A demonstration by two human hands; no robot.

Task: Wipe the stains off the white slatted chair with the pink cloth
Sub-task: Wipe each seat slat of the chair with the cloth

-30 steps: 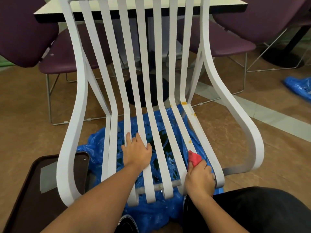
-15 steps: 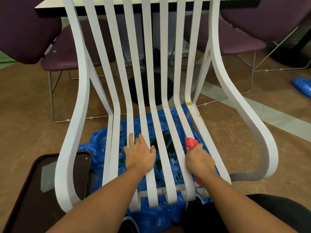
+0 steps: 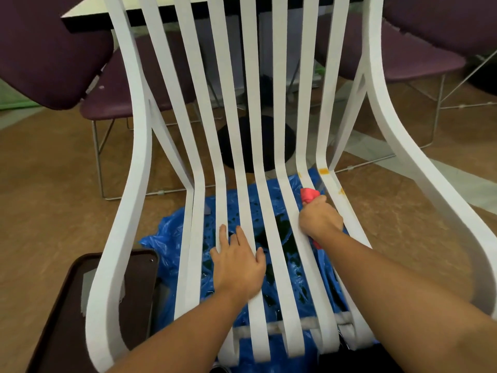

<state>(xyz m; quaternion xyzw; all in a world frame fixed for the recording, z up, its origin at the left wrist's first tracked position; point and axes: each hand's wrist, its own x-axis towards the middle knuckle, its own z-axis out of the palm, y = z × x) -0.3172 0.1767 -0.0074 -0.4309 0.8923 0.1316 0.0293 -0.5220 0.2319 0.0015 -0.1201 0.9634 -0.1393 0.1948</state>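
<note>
At far left on the floor lies a dark tray (image 3: 67, 305), with a purple chair (image 3: 48, 49) above it, pushed in by a table (image 3: 86, 12). Next comes the white slatted chair (image 3: 134, 157), which faces the person and fills the middle of the view, its seat slats running down toward the camera. The left hand (image 3: 239, 267) rests flat on the middle seat slats with fingers straight and spread. It holds nothing and, I judge, steadies the frame. Under the seat a blue plastic sheet (image 3: 172, 238) covers the floor.

Further right, the pink cloth (image 3: 309, 195) sits bunched on the second slat from the right, just below the bend where seat meets back. The right hand (image 3: 321, 220) has its fingers curled tightly round it, so only a wad sticks out ahead of the knuckles and a scrap trails below the wrist. The orange stains (image 3: 323, 171) lie just beyond the cloth, at the bend of the rightmost slat and along its outer edge (a fainter fleck marks the neighbouring slat).

The cloth looks soft and light, so it should mould to a narrow slat. A fist grip with a firm pad in front suits it. The slats seem stiff but thin and smooth, so pressure may flex them, and bracing the seat nearby looks wise.
</note>
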